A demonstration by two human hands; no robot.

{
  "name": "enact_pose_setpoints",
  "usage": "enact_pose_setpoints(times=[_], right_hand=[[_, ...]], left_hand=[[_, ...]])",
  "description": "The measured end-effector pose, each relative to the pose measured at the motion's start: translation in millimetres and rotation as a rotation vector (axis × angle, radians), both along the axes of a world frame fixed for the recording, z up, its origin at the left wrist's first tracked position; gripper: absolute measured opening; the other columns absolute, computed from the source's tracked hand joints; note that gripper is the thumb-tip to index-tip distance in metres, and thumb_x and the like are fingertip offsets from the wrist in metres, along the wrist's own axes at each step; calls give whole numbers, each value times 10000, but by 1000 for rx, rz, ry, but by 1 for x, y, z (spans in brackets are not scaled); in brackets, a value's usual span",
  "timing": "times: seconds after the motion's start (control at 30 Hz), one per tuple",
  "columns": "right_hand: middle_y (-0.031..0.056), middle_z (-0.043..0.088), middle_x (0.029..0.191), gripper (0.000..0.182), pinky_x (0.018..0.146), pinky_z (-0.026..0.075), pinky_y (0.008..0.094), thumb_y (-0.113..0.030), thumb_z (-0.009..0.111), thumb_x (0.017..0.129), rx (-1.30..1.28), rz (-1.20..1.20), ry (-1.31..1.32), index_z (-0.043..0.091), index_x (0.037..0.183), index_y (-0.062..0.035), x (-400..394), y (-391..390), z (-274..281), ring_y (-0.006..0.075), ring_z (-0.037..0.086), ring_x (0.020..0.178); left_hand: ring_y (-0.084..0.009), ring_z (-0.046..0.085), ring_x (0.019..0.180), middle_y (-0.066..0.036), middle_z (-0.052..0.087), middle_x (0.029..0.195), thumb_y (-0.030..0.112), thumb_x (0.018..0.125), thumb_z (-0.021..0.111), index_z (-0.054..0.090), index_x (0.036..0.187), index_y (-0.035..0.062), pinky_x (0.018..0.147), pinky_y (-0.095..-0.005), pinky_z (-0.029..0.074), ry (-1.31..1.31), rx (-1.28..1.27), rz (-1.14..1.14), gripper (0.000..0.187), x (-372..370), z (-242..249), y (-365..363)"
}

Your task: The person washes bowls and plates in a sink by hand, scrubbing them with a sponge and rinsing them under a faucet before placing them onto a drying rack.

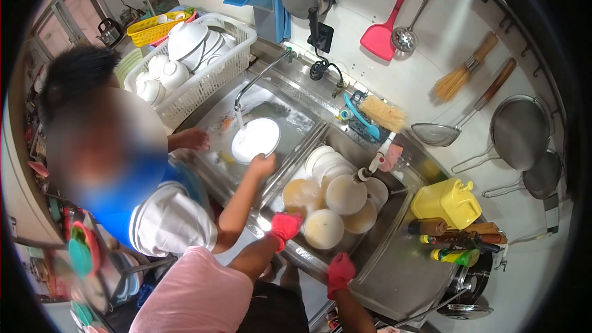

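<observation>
Right grip (340,273) rests apart from bowl (323,229) beside left grip (285,226)

- A white wall (425,80) rises behind the steel double sink (320,129), lit evenly and brightly.
- On that wall, above the sink, hang a red spatula (385,31), a ladle (407,37), a brush (462,74) and 2 strainers (524,129).
- Left of the sink stands a white dish basket (203,80).
- Beyond the basket, a window (80,15) shows daylight.
- Right of the sink sits a yellow jug (447,202).

No legible text or labels anywhere.
</observation>
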State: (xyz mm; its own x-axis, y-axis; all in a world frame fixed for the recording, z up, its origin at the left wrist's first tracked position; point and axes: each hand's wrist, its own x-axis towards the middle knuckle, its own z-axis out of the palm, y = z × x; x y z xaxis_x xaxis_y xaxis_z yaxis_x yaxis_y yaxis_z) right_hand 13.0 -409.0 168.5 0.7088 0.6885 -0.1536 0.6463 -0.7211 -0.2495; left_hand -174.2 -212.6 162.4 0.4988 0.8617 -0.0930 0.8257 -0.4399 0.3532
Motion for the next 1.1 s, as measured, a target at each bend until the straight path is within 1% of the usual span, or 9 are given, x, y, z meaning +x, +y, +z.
enact_pose_setpoints(times=[0.03,0.33,0.43,0.8,1.1], right_hand=[[170,702,788,269,666,534,539,-346,516,952,-7,-3,-7,646,854,-132,0,0,-1,411,686,736],[166,703,783,272,659,535,532,-351,509,953,-34,5,-14,643,854,-136,0,0,-1,410,688,733],[165,704,788,274,659,535,530,-355,507,955,-31,2,-17,642,861,-136,1,0,-3,407,689,734],[160,709,808,285,660,531,535,-359,495,965,-66,7,-16,636,866,-133,2,0,-3,400,691,743],[156,710,806,266,661,526,533,-344,501,961,-36,7,-3,643,877,-135,2,0,-2,395,692,738]], left_hand=[[-353,690,686,-137,722,784,367,992,465,646,866,119,701,-496,512,-15,34,-3,331,0,0,0],[-353,688,705,-134,720,798,365,996,462,639,870,119,704,-502,505,-29,10,5,328,-1,0,1],[-342,697,763,-131,720,792,323,958,486,643,893,153,754,-502,506,4,-47,17,241,1,4,0],[-337,698,775,-130,723,804,335,964,485,645,900,155,762,-495,508,23,-39,13,249,2,3,0],[-338,697,786,-132,723,804,355,964,496,643,905,152,774,-492,506,28,-51,23,258,2,1,0]])
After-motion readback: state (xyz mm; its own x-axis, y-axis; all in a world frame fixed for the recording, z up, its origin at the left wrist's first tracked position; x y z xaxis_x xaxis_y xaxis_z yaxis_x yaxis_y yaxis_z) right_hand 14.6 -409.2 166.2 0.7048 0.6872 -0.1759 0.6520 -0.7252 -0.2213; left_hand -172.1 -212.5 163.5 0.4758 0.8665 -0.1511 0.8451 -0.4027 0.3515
